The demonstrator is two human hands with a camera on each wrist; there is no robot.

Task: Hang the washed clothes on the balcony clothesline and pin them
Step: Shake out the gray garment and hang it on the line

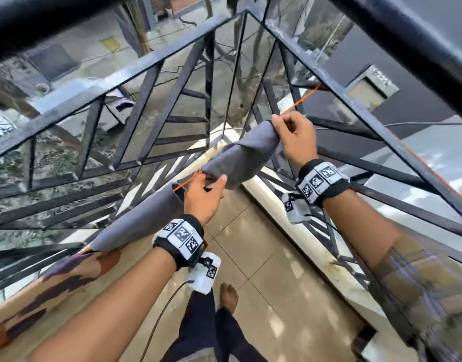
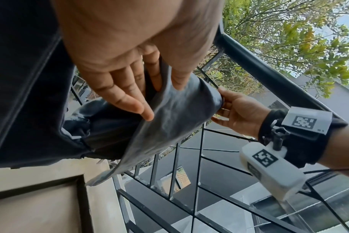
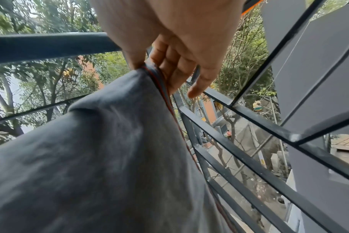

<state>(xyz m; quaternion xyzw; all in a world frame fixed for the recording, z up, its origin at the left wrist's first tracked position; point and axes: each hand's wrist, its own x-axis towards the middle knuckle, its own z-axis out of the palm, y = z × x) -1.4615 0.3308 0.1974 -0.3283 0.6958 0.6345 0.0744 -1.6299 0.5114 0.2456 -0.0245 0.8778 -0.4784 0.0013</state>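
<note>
An orange clothesline [image 1: 300, 101] runs from lower left to upper right inside the balcony railing. A grey cloth [image 1: 240, 155] hangs folded over it between my hands. My left hand [image 1: 211, 178] pinches the cloth's near end at the line; in the left wrist view the left hand [image 2: 161, 97] has its thumb on one side of the grey cloth [image 2: 179, 110] and its fingers on the other. My right hand [image 1: 276, 120] pinches the far end; up close the right hand [image 3: 148, 67] holds the hem of the grey cloth [image 3: 110, 157]. No clothespin shows.
A second grey cloth [image 1: 141, 220] and a brown-patterned cloth [image 1: 55, 278] hang on the line to the left. Black metal railing [image 1: 172, 100] encloses the corner, with a white ledge [image 1: 276, 205] at its foot. Below are the tiled floor [image 1: 263, 270] and my bare foot [image 1: 228, 296].
</note>
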